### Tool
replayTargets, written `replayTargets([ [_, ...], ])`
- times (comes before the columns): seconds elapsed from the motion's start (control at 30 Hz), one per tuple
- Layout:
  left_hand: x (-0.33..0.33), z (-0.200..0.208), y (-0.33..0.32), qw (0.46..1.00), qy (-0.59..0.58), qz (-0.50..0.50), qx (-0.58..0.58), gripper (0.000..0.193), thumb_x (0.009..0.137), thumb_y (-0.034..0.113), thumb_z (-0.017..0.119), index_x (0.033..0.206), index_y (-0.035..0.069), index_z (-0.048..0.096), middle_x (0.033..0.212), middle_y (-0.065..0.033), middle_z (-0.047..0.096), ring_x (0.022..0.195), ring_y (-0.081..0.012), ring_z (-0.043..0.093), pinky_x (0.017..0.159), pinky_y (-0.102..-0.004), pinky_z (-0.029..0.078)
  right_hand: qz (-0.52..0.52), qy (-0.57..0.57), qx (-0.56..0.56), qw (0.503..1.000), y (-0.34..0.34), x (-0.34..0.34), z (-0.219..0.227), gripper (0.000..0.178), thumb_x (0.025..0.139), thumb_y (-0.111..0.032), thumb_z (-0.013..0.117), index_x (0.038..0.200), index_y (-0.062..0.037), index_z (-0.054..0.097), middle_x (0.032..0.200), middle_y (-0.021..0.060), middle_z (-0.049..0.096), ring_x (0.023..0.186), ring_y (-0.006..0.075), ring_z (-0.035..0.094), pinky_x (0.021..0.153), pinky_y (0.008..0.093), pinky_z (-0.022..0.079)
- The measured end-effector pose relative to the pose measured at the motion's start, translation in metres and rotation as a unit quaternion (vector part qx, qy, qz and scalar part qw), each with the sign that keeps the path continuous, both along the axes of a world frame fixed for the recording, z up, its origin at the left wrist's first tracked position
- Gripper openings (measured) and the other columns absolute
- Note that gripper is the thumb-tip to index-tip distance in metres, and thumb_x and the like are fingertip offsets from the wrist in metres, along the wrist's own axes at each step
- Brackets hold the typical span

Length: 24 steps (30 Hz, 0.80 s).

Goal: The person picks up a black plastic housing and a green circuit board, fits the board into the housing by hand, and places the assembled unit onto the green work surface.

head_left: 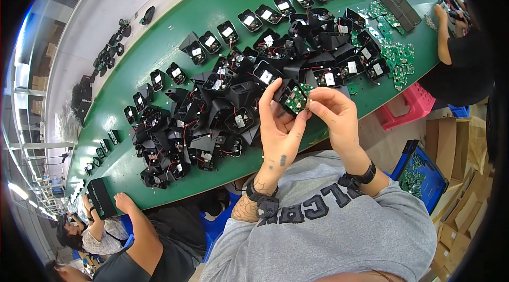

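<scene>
Both hands are raised over the near edge of the green table. My left hand [278, 136] is closed around a small black plastic housing [286, 89], thumb on one side and fingers on the other. A green circuit board [297, 99] with small parts on it shows at the housing's open side; whether it is fully seated cannot be made out. My right hand [336, 115] pinches the board's right edge between thumb and fingertips. Just beyond my hands lies a big heap of similar black housings [238, 117], many with white pieces and red wires inside.
Open housings [249, 19] stand in a row along the green table [159, 38]. Loose circuit boards [400, 59] lie at the right, by a black tray [398, 10]. A pink stool [405, 107], blue bin [424, 176] and cardboard boxes [456, 186] stand at right. Co-workers sit on both sides.
</scene>
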<state>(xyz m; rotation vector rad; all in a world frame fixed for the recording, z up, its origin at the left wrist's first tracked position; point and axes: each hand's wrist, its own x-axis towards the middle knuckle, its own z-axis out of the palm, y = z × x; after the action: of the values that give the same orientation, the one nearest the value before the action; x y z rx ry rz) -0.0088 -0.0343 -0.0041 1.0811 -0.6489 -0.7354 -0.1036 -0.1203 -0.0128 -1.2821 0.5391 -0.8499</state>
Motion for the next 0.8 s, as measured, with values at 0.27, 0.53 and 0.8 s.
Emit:
replayTargets([
  [0.27,0.001,-0.009,0.000,0.977,-0.204,0.056,0.005,0.059,0.084,-0.009,0.058,0.137,0.006,0.035,0.117,-0.0132,0.057,0.102,-0.0194,0.062,0.083,-0.0282,0.053,0.055,-0.038,0.123,0.990,0.001,-0.001,-0.006,0.002,0.081,0.000,0.067,0.082,0.0008,0.065,0.096,0.0037,0.055,0.103,0.0152,0.053,0.091,0.0287,0.040],
  [0.53,0.000,-0.016,0.003,0.972,-0.226,0.059,-0.007,0.056,0.081,-0.013,0.058,0.132,0.004,0.042,0.123,-0.0147,0.052,0.104,-0.0216,0.062,0.081,-0.0284,0.055,0.090,-0.042,0.154,0.983,-0.001,-0.005,-0.008,0.006,0.080,-0.003,0.069,0.079,0.0006,0.065,0.096,0.0022,0.054,0.094,0.0126,0.052,0.089,0.0271,0.038],
  [0.8,0.006,-0.018,0.005,0.959,-0.280,0.049,0.003,0.058,0.077,-0.014,0.059,0.130,0.006,0.046,0.121,-0.0155,0.054,0.098,-0.0246,0.063,0.077,-0.0303,0.056,0.114,0.000,0.143,0.983,-0.009,-0.007,-0.006,0.004,0.079,-0.003,0.069,0.080,0.0004,0.066,0.096,0.0015,0.054,0.091,0.0111,0.053,0.085,0.0255,0.041],
])
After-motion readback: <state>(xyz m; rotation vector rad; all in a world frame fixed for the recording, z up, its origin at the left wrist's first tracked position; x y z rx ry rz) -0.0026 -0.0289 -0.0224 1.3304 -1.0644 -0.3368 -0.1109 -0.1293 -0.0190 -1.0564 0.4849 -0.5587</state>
